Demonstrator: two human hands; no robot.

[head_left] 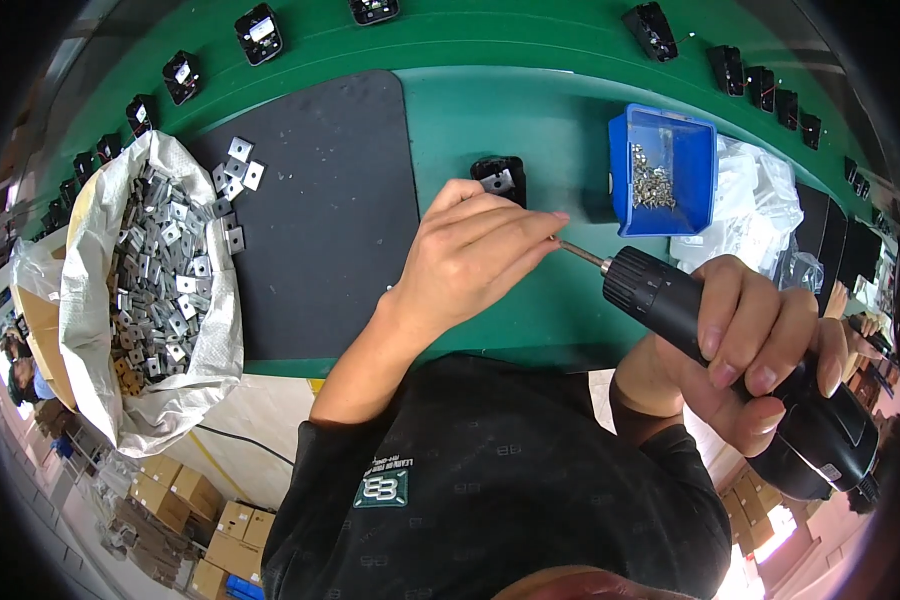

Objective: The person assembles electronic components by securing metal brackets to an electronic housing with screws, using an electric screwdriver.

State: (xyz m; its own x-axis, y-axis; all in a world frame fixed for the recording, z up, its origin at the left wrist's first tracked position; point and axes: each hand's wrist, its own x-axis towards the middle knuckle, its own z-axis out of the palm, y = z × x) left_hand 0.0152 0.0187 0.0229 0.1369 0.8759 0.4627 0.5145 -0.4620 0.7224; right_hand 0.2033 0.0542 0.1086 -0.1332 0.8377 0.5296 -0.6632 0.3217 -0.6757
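My right hand (755,340) is wrapped round a black electric screwdriver (660,295), its bit pointing left. My left hand (475,250) is closed in a pinch, fingertips at the tip of that bit. Whatever sits between those fingertips is too small to make out. Just beyond the left hand, a small black housing (515,170) lies on the green bench, with a square metal plate (497,182) inside. The hand covers its near part. A blue bin (667,222) at the right holds small metal screws (652,187).
A white woven sack (85,330) full of square metal plates stands at the left. Loose plates (238,165) lie on a black mat (320,210). Several black housings (260,35) line the green belt (510,30) at the far side. Clear plastic bags (755,190) lie beside the bin.
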